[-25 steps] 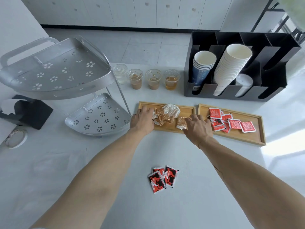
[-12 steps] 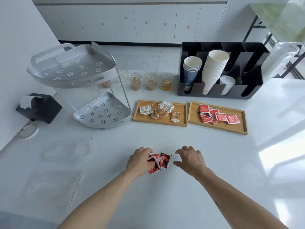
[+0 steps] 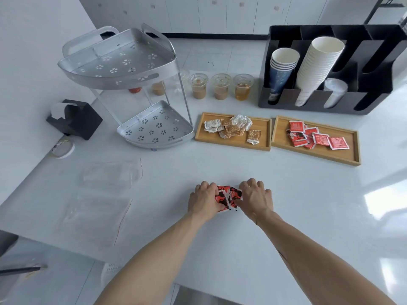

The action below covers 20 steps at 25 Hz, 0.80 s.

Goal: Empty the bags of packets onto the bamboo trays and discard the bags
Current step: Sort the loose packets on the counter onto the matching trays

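Two bamboo trays (image 3: 233, 144) (image 3: 317, 153) lie side by side before the cup organizer (image 3: 330, 100), right of the rack (image 3: 123, 69).

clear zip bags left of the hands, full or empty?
Empty. Both clear zip bags lie flat on the table with nothing visible inside; packets sit on the bamboo trays.

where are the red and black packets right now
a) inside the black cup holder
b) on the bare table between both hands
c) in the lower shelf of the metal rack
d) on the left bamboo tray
b: the red and black packets lie on the white table, with the left hand and right hand closing in on them from either side, well short of both trays.
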Each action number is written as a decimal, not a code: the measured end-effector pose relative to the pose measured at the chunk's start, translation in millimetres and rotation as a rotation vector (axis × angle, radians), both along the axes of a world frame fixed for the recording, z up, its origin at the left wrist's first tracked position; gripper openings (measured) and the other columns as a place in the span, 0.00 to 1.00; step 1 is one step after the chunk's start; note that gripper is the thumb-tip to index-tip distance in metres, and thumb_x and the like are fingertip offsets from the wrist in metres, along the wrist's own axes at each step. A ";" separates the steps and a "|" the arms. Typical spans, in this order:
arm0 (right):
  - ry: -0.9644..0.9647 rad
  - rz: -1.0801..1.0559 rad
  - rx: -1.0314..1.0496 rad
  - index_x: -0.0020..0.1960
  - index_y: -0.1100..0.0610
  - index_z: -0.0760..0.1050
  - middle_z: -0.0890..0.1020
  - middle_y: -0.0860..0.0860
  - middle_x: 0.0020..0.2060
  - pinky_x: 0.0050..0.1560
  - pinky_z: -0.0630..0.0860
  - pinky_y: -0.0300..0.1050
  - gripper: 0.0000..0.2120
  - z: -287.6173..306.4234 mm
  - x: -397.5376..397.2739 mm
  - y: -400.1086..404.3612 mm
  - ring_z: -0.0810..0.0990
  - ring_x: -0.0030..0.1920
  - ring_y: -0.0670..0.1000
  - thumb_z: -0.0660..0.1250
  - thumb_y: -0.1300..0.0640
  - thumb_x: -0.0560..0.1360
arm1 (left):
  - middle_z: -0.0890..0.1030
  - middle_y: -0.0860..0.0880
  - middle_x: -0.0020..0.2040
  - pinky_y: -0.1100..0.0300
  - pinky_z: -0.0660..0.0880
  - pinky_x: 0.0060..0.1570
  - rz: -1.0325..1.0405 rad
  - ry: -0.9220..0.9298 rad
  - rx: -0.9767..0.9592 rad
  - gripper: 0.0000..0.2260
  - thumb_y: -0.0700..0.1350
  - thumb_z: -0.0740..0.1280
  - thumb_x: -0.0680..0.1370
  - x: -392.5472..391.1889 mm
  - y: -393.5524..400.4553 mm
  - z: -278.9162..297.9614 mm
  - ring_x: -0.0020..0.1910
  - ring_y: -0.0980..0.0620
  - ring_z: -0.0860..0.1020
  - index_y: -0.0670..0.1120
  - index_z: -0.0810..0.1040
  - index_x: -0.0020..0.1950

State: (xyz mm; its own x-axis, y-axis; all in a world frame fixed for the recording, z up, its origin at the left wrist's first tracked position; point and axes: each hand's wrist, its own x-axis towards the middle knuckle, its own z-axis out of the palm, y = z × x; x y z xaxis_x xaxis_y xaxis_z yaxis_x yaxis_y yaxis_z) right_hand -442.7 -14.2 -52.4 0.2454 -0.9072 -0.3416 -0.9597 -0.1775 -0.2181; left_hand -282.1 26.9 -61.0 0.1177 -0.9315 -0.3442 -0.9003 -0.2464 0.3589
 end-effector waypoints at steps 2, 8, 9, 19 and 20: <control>-0.063 -0.077 0.015 0.59 0.55 0.72 0.76 0.53 0.56 0.53 0.71 0.51 0.17 -1.9 3.4 2.6 0.73 0.57 0.57 0.68 0.51 0.74 | 0.74 0.47 0.54 0.50 0.72 0.49 0.018 0.031 -0.026 0.18 0.55 0.73 0.69 -2.0 2.8 -2.7 0.55 0.44 0.74 0.48 0.72 0.52; -0.181 -0.266 0.149 0.55 0.56 0.66 0.78 0.52 0.38 0.39 0.70 0.47 0.14 -3.1 -10.1 10.9 0.77 0.40 0.59 0.66 0.56 0.72 | 0.74 0.48 0.58 0.52 0.72 0.53 -0.022 0.060 -0.012 0.19 0.48 0.73 0.71 9.7 6.7 -9.9 0.60 0.45 0.72 0.49 0.73 0.59; -0.180 -0.288 0.163 0.56 0.55 0.66 0.78 0.52 0.38 0.38 0.69 0.46 0.15 -2.8 -15.0 13.8 0.78 0.39 0.59 0.66 0.56 0.73 | 0.73 0.47 0.59 0.52 0.72 0.55 -0.023 0.061 0.000 0.20 0.49 0.73 0.71 12.5 7.9 -10.7 0.61 0.45 0.71 0.49 0.73 0.61; -0.095 -0.397 0.254 0.61 0.50 0.72 0.82 0.51 0.51 0.40 0.71 0.44 0.17 3.8 -39.7 47.1 0.81 0.49 0.55 0.66 0.55 0.72 | 0.78 0.48 0.48 0.53 0.74 0.41 -0.014 0.234 0.143 0.16 0.45 0.70 0.70 26.6 -0.9 0.1 0.43 0.44 0.76 0.49 0.66 0.52; -0.081 -0.403 0.256 0.60 0.50 0.73 0.81 0.50 0.52 0.40 0.71 0.43 0.16 4.4 -39.5 50.3 0.81 0.49 0.55 0.66 0.55 0.72 | 0.80 0.48 0.48 0.53 0.75 0.42 -0.023 0.266 0.137 0.15 0.43 0.69 0.71 28.8 -5.9 2.1 0.43 0.43 0.77 0.49 0.67 0.54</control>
